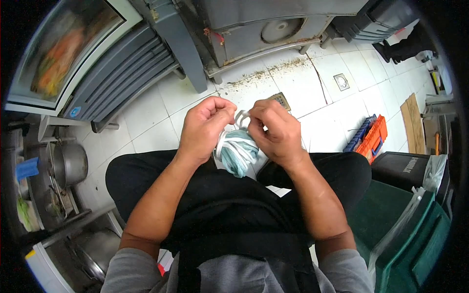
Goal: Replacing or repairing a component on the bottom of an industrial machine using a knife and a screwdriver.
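A rounded bundle of pale green and white soft strands [239, 152] hangs between my knees, below my two hands. White cord [241, 116] rises from its top and loops in the gap between my fingers. My left hand [206, 128] is closed in a pinch at the left of the bundle, on the white cord. On the other side, my right hand [277, 131] has its thumb and fingers pressed together on the cord near the loop. The bundle's right edge is partly hidden behind my right hand.
A glass-fronted cabinet [134, 13] stands at the far left, and a metal appliance [264, 30] ahead. Near a floor drain [280, 101], debris lies on the tiles. An orange plastic case [372, 137] and a green bin [391, 215] are at right. Pots [72, 163] fill the left shelves.
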The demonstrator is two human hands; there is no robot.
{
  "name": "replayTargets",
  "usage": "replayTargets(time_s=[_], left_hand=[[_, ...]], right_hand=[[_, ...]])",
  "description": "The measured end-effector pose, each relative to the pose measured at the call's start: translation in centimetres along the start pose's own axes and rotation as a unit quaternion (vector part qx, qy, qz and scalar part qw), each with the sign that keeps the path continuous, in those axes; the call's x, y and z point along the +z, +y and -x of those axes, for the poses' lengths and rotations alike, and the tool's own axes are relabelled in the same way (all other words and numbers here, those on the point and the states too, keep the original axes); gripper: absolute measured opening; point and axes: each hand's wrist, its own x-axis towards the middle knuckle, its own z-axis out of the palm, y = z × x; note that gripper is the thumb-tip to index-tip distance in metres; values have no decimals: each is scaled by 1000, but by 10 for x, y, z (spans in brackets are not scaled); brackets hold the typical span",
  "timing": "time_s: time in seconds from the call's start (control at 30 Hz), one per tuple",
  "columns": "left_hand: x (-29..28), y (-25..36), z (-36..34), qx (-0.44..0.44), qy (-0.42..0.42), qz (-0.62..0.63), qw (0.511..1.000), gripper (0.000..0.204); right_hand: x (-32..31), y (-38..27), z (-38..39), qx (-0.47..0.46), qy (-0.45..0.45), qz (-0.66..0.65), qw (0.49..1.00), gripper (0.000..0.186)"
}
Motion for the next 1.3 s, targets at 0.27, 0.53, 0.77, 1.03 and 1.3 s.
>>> replayTargets(time_s=[0.27,0.53,0.77,1.03,1.3], left_hand=[[-1,6,2,230,-18,-304,924,9],[2,-6,3,176,50,-215,959,5],[5,-4,0,153,-19,-225,962,12],[2,-15,-7,46,-35,-62,996,10],[-2,-19,-9,28,-46,-222,974,10]], right_hand=[[-3,1,-4,-58,-38,1,998,23],[7,-5,3,169,-10,-153,974,12],[5,1,-2,391,-58,-388,832,4],[-3,-6,-8,386,-130,-324,854,9],[2,-6,-1,267,-110,-104,952,11]])
